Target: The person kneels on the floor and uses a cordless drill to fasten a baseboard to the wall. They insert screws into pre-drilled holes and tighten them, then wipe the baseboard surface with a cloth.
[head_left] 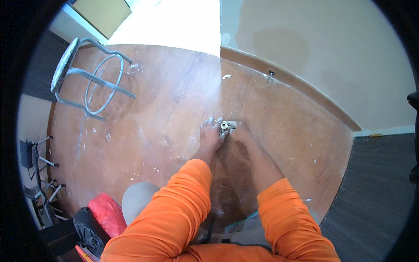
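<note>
In the head view, I see a small ring-shaped fitting (224, 125) between two hands, over the brown floor (161, 113). The right hand (238, 130) pinches it, fingers bent; the left hand (210, 134) (dusty, half-spread) lies alongside, its grip unclear.

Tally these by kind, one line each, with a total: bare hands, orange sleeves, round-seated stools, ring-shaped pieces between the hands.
Left hand and right hand: 2
Left orange sleeve and right orange sleeve: 2
Round-seated stool: 1
Ring-shaped piece: 1
Total: 6
</note>
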Demonstrator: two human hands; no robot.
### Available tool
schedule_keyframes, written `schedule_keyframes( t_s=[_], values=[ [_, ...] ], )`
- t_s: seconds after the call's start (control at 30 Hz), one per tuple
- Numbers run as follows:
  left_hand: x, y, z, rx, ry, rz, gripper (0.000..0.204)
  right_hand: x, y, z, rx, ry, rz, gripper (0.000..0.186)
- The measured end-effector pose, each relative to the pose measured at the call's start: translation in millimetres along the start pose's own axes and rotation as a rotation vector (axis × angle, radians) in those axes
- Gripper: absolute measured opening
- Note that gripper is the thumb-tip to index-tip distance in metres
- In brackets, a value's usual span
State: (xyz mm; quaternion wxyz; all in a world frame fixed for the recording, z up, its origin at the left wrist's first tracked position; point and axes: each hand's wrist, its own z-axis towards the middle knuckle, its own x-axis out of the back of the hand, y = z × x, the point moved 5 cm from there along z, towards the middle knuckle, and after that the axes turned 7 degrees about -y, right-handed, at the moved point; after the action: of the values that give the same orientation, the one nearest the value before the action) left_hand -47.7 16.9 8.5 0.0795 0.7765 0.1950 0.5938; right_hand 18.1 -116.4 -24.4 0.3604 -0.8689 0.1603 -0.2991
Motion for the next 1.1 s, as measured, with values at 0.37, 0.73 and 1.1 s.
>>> schedule_keyframes(
  t_s=[0.37, 0.73, 1.1],
  values=[
    [91.0, -40.2, 28.1, -0.081, -0.596, 0.224, 0.075, -19.9, -29.7, 6.0, -0.065, -0.011, -0.328, 0.045],
    [217.5, -152.2, -38.4, -0.005, -0.268, 0.038, 0.078, -2.3, -49.3, -29.3, -0.158, 0.084, -0.242, 0.076],
    [65.0, -200.1, -310.8, 0.375, -0.033, -0.484, 0.053, -28.0, -80.6, 29.4, 0.051, 0.208, -0.462, 0.079]
  ],
)
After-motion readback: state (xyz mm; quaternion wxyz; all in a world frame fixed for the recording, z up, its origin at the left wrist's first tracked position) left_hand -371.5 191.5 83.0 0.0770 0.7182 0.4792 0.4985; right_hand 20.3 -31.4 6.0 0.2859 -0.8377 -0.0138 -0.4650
